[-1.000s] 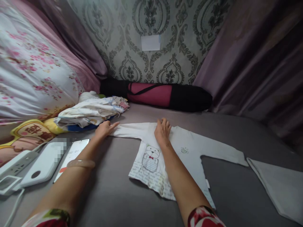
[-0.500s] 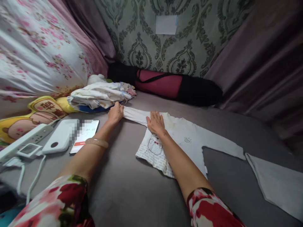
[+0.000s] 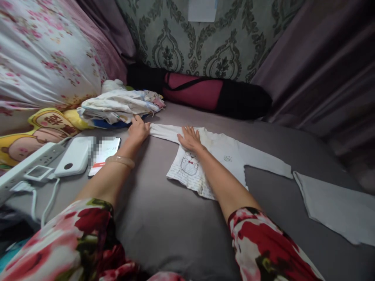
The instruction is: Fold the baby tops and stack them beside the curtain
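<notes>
A child's white long-sleeved shirt [image 3: 225,144] lies spread on the grey sheet, with a bear drawing and lettering at its lower left and a small bee print. At the end of its left-hand sleeve is my left hand [image 3: 139,128], fingers loosened and apart, its thumb side against the cuff. My right hand [image 3: 191,138] rests flat on the shirt near the shoulder, fingers spread. The sleeve stretches fairly straight between both hands. My right forearm covers part of the shirt's front.
Folded white cloth [image 3: 336,207] lies to the right. A clothes pile [image 3: 117,105] and yellow plush cushion [image 3: 32,134] sit at left, near a phone [image 3: 107,152], a white power bank [image 3: 75,156] and a power strip [image 3: 35,168]. Behind lies a black-and-red long bag [image 3: 193,91].
The fingers of my left hand have loosened from their closed grip at the cuff. My right hand stays flat on the shirt. The view has tilted slightly downward.
</notes>
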The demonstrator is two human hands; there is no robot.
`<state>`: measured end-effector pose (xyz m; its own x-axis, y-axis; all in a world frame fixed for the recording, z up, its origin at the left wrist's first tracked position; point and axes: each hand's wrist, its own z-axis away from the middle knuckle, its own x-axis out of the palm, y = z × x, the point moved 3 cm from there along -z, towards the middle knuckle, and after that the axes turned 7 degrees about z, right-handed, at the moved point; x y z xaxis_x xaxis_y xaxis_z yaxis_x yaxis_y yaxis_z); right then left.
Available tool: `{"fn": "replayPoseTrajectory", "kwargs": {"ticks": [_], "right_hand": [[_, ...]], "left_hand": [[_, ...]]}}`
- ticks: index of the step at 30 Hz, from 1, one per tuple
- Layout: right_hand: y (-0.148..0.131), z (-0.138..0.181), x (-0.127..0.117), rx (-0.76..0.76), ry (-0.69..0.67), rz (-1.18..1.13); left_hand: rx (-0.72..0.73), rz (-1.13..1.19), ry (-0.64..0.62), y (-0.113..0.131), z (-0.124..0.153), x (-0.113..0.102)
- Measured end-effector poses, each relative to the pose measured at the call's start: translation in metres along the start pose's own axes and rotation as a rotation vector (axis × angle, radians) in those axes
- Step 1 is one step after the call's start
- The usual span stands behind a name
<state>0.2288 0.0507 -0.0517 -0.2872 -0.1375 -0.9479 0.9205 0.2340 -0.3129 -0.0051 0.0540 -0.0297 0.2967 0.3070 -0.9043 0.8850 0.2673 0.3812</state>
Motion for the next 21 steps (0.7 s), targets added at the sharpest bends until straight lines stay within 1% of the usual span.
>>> {"fn": "replayPoseTrajectory", "kwargs": {"ticks": [2, 3, 4, 5, 7, 8, 9, 10, 13, 15, 18, 21], "right_hand": [[0.007, 0.011, -0.015, -0.027, -0.004, -0.143], [0.012, 0.021, -0.024, -0.043, 0.025, -0.208], [0.020, 0.035, -0.033, -0.061, 0.067, -0.261], [0.030, 0.053, -0.041, -0.077, 0.114, -0.300], [0.056, 0.095, -0.054, -0.062, 0.205, -0.345], [0.072, 0.119, -0.057, -0.036, 0.228, -0.338], [0.089, 0.143, -0.059, 0.004, 0.223, -0.322], [0.106, 0.166, -0.059, 0.075, 0.216, -0.325], [0.149, 0.228, -0.057, 0.266, 0.175, -0.256], [0.162, 0.258, -0.054, 0.353, 0.120, -0.203], [0.162, 0.284, -0.051, 0.462, 0.042, -0.161], [0.151, 0.291, -0.046, 0.495, -0.014, -0.159]], "left_hand": [[0.010, 0.029, 0.066, 0.001, 0.016, -0.014], [0.023, 0.046, 0.048, 0.001, 0.025, -0.020], [0.031, 0.074, -0.021, 0.001, 0.036, -0.024], [0.031, 0.125, -0.135, 0.000, 0.048, -0.026], [0.012, 0.292, -0.444, 0.000, 0.075, -0.025], [-0.009, 0.391, -0.580, 0.001, 0.089, -0.024], [-0.027, 0.478, -0.685, 0.002, 0.104, -0.022], [-0.040, 0.541, -0.753, 0.003, 0.117, -0.021], [-0.047, 0.604, -0.838, 0.009, 0.147, -0.020], [-0.040, 0.609, -0.874, 0.014, 0.159, -0.019], [-0.055, 0.600, -0.920, 0.020, 0.167, -0.016], [-0.073, 0.593, -0.979, 0.024, 0.169, -0.011]]}}
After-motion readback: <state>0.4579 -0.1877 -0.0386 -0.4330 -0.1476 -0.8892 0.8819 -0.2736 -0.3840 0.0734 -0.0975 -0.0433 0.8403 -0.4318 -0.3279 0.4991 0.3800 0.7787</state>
